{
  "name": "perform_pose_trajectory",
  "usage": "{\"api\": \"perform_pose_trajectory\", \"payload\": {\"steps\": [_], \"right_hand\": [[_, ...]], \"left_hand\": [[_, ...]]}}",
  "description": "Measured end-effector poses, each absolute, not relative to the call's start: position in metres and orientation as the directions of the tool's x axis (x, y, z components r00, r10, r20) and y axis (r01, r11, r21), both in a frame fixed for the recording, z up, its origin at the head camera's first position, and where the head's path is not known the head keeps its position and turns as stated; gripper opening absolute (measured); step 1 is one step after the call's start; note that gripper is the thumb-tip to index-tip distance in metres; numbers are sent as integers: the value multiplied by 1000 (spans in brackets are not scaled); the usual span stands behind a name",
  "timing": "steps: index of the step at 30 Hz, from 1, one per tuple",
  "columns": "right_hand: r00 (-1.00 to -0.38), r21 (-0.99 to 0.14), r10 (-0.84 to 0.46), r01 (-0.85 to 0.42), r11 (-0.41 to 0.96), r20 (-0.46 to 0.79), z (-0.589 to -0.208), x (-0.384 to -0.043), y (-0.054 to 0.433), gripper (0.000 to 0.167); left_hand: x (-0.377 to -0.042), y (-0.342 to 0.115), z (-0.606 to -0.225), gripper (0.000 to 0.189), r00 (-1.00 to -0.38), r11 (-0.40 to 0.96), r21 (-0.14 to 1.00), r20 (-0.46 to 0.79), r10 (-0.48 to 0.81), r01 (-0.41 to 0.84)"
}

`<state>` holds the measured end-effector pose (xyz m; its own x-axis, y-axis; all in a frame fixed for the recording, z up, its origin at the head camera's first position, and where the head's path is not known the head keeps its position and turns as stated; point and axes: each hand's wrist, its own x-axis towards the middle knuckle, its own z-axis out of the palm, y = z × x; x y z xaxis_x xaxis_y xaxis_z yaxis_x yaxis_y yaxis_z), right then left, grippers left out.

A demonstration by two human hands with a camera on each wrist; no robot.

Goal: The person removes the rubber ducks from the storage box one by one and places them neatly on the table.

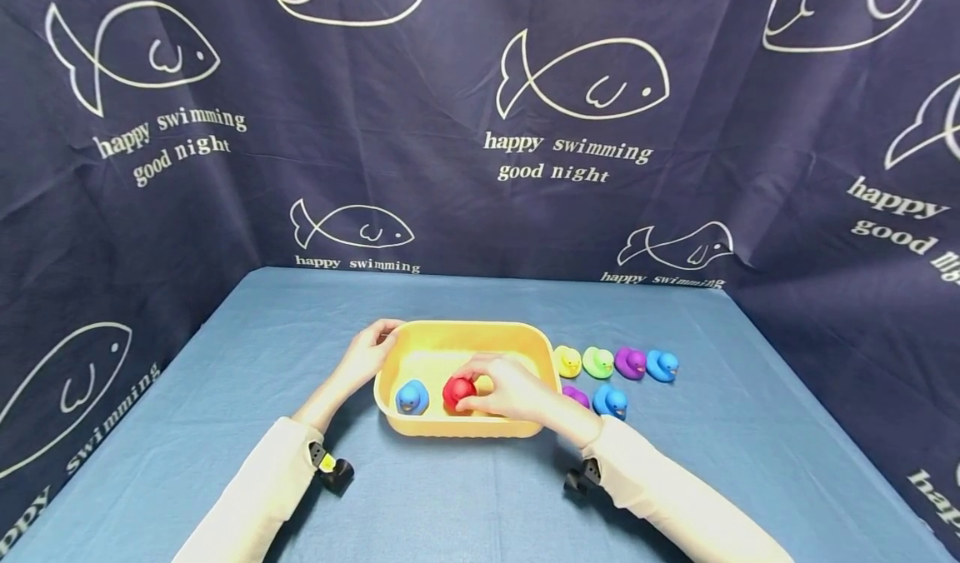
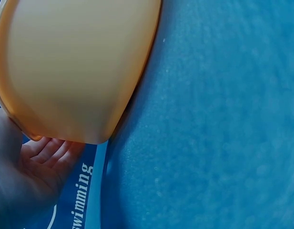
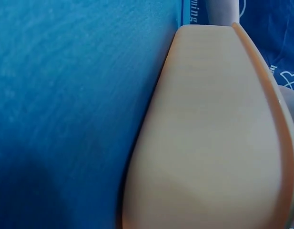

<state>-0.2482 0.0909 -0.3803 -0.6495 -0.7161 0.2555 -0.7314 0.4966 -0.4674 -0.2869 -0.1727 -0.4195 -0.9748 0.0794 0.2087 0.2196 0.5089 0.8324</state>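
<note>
A yellow plastic basin (image 1: 468,427) stands on the blue cloth. My left hand (image 1: 369,351) holds its back left corner, with the fingers against the outer wall in the left wrist view. Inside the basin, my right hand (image 1: 510,388) pinches a red rubber duck (image 1: 459,392) between thumb and fingers near the front wall. A blue rubber duck (image 1: 412,397) sits to its left in the basin. Something yellow (image 1: 486,384) shows between the right thumb and fingers, too covered to identify. In the right wrist view, the basin's outer wall (image 3: 204,119) hides most of the right hand.
Right of the basin stand a yellow duck (image 1: 567,361), a green duck (image 1: 598,362), a purple duck (image 1: 631,363) and a blue duck (image 1: 662,366). Nearer are another blue duck (image 1: 611,401) and a purple duck (image 1: 576,396) partly hidden by the right arm. Dark fish-print curtains surround the table.
</note>
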Motion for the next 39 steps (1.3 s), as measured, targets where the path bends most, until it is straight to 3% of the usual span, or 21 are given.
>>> {"api": "perform_pose_trajectory", "payload": {"steps": [22,39], "right_hand": [[-580,-435,-708,-802,410,402,-373,-241,120,32],[-649,-454,-665,-751,480,369,-364,-233,145,30]], "left_hand": [[-287,-173,-421,29,-972,514,827,219,79,228],[-287,-174,-420,29,-971,510,828,222,86,234]]}}
